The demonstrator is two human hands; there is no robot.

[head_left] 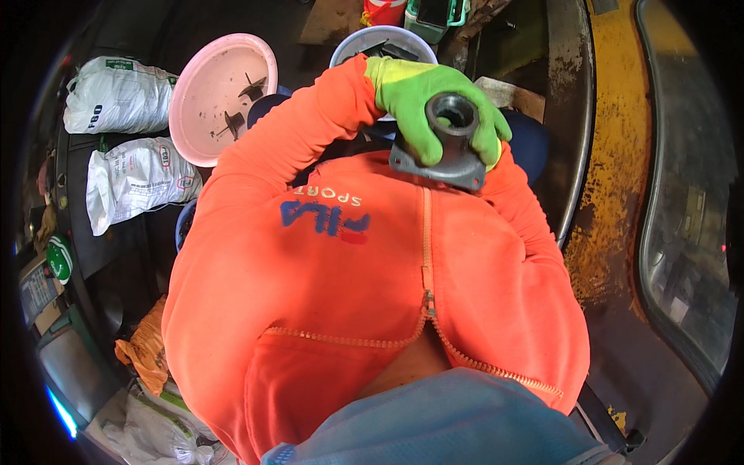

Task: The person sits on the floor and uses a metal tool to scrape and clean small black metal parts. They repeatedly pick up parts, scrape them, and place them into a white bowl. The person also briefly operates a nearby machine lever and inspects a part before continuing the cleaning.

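In front of my chest my left hand [426, 97], in a green glove with a yellow cuff, curls over a dark grey flanged fitting [443, 164]. The fitting has a round open neck facing up and a flat flange with corner holes. My thumb and fingers clasp it on both sides of the neck. Of my right hand [494, 153], only a bit of yellow glove shows at the fitting's right side. The rest is hidden behind the fitting and my left hand, so its fingers cannot be made out.
A pink basin [184, 116] with a few dark finned parts stands at the left, beside white sacks [120, 97]. Beyond my hands are a pale blue basin [341, 53] of dark pieces, a red bucket [384, 12] and a green crate [422, 29]. Rusty yellow machinery [608, 194] borders the right.
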